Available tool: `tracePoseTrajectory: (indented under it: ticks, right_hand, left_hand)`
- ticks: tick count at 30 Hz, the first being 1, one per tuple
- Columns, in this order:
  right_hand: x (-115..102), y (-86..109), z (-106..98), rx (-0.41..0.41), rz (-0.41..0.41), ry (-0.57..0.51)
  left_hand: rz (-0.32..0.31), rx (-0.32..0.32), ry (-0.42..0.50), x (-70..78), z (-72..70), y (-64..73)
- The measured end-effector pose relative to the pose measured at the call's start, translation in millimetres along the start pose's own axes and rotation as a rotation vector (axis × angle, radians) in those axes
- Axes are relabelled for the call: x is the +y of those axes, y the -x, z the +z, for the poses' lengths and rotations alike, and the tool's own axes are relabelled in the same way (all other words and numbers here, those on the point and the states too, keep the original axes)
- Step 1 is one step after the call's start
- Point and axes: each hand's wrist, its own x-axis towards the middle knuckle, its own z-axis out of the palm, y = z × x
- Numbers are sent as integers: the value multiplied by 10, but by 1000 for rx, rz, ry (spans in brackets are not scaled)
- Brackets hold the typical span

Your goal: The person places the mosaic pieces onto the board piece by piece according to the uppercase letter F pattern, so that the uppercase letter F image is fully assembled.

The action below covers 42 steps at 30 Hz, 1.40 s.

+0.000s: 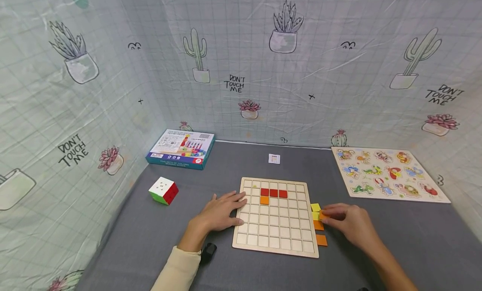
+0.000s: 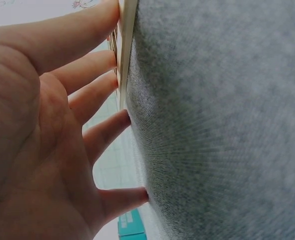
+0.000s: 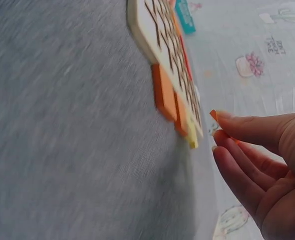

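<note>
A wooden grid board [image 1: 275, 232] lies on the grey cloth, with three red square tiles [image 1: 273, 193] in a row and one orange tile [image 1: 265, 200] below the leftmost. My left hand [image 1: 223, 211] rests with spread fingers on the board's left edge; in the left wrist view the thumb [image 2: 77, 32] touches its rim. My right hand [image 1: 350, 222] pinches an orange tile [image 3: 213, 115] between thumb and fingers, just off the board's right edge. Beside that edge lie yellow tiles [image 1: 315, 207] and more orange tiles [image 1: 321, 240], partly behind the held one.
A puzzle cube [image 1: 163, 190] sits at the left, in front of a flat teal-edged box [image 1: 180, 148]. An insect picture puzzle board [image 1: 389, 173] lies at the back right. A small white printed card [image 1: 274, 158] is behind the grid board. Patterned cloth walls [image 1: 241, 65] surround the table.
</note>
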Motion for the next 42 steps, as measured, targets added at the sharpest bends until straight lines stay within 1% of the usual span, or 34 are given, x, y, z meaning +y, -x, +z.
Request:
tracePoseTrajectory:
  ticks: [2, 7, 13, 18, 23, 29, 34, 38, 42]
  right_hand:
    - [-51, -25, 7, -5, 5, -8]
    - [-169, -108, 32, -54, 15, -49]
    - [-332, -234, 104, -80, -25, -107]
    - [-506, -291, 244, -91, -53, -163]
    - [-630, -318, 444, -93, -105, -207]
    - [-768, -395, 660, -126, -149, -234]
    - [-889, -450, 800, -138, -186, -247]
    - [-961, -464, 881, -120, -200, -259]
    - [-1000, -479, 930, -88, -190, -243]
  left_hand:
    - [-2, 1, 0, -2, 2, -2]
    - [-4, -1, 4, -11, 5, -4]
    - [-9, -2, 2, -17, -6, -8]
    - [-12, -3, -6, -10, -6, -6]
    - [-14, -11, -7, 10, 19, 6]
    - [-23, 2, -18, 19, 22, -1]
    - [-32, -4, -15, 14, 17, -8]
    - [-28, -9, -17, 8, 20, -7]
    - [-23, -5, -5, 13, 12, -3]
